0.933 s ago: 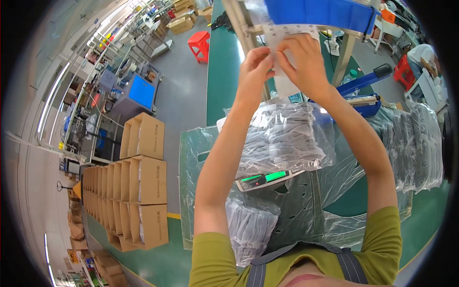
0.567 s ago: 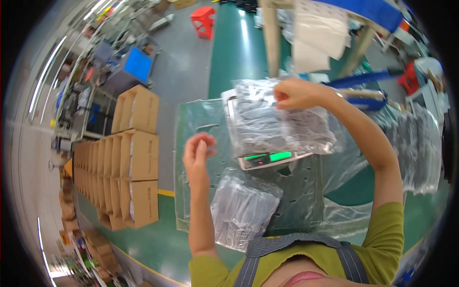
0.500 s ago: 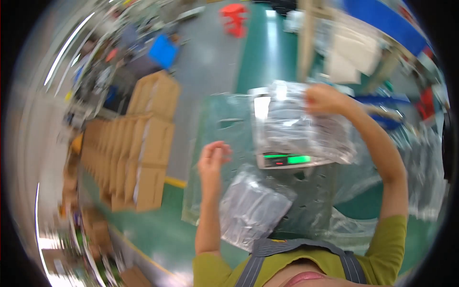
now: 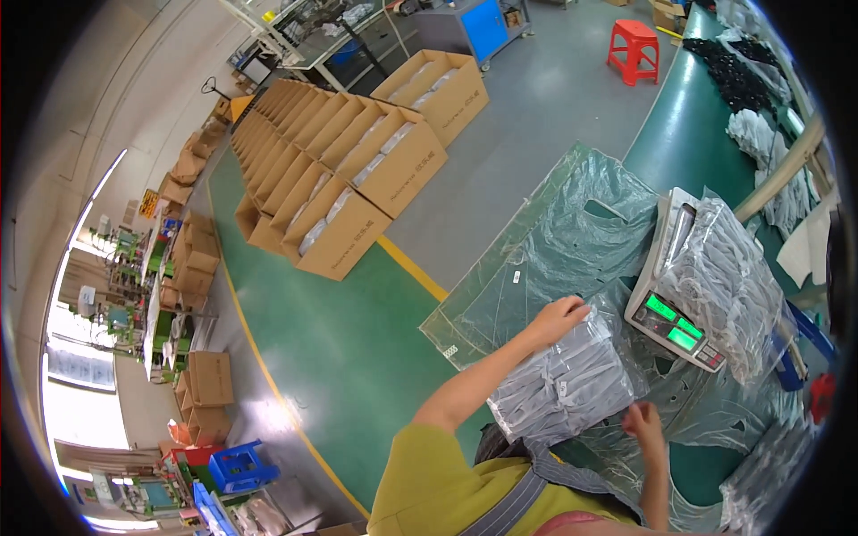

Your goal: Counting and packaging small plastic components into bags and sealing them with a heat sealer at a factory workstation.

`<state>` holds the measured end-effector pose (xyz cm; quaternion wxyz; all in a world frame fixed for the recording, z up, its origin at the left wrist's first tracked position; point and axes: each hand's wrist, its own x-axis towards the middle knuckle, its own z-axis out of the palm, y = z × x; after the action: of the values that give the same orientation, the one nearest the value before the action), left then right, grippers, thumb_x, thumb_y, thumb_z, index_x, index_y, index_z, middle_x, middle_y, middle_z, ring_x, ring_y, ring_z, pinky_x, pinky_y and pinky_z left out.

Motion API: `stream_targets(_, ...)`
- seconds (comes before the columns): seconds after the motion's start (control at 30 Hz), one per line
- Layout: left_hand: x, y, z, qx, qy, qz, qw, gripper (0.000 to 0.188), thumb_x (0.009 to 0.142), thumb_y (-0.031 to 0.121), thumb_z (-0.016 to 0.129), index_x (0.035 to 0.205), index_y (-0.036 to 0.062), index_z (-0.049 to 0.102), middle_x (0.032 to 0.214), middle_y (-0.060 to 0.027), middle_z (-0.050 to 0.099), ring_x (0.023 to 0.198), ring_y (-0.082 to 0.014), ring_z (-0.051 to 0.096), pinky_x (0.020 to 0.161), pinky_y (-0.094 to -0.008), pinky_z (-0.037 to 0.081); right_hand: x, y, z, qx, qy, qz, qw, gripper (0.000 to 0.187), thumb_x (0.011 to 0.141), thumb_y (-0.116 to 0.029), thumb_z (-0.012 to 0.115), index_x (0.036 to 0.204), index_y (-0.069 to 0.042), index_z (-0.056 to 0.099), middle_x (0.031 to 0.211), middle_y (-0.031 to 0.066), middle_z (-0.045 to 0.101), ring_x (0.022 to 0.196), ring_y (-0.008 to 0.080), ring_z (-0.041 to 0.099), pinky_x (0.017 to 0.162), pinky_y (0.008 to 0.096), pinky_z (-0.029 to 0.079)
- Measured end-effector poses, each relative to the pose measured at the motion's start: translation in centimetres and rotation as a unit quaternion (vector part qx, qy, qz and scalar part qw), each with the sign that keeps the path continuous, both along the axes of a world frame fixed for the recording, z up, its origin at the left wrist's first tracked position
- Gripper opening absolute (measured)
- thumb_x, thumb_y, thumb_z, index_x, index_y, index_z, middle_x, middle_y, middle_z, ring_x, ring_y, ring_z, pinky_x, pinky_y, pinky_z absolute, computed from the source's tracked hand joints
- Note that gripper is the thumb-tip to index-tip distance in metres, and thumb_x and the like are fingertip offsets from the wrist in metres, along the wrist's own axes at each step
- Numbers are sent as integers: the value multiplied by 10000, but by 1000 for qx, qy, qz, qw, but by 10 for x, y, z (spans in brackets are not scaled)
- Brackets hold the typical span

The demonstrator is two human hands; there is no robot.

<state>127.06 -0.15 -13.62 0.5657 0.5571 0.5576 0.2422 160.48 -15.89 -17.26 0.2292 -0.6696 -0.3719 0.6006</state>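
A clear plastic bag of folded grey pieces (image 4: 565,380) lies flat in front of me on the plastic-covered surface. At its far edge my left hand (image 4: 559,322) is closed, fingers curled on the plastic. My right hand (image 4: 645,425) is by the near right corner of that bag, its fingers pinched together on the loose plastic. Just to the right stands a digital scale (image 4: 636,308) with a lit green display. A second clear bag of grey pieces (image 4: 728,277) rests on the scale and covers most of its pan.
Clear plastic sheeting (image 4: 581,232) spreads around the scale. Rows of open cardboard boxes (image 4: 349,232) stand at the far left, some holding pale packs. A red stool (image 4: 634,52) is at the back. More bagged grey pieces (image 4: 769,473) lie at the lower right.
The view has swung, so the boxes appear nearer the middle. My right hand has left the bag on the scale for the nearer bag. My left hand has come down onto that bag's far edge.
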Motion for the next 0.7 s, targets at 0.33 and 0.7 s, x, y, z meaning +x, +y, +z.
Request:
stream_targets(0.33, 73, 44, -24, 39, 272, -90, 957, 543, 788, 486, 671, 988, -17, 704, 1040, -237, 688, 1003, -385, 661, 833, -483, 518, -63, 33, 11, -13, 37, -164, 986, 361, 973, -364, 569, 1054, -23, 657, 840, -12, 593, 731, 87, 527, 582, 266, 421)
stream_targets(0.7, 135, -58, 98, 192, 80, -105, 973, 278, 991, 234, 541, 881, 16, 675, 768, -47, 697, 678, -119, 613, 648, -286, 479, 6, -74, 44, 208, 270, -258, 904, 262, 1009, -245, 510, 883, -43, 618, 933, 83, 698, 922, 156, 641, 825, 281, 478)
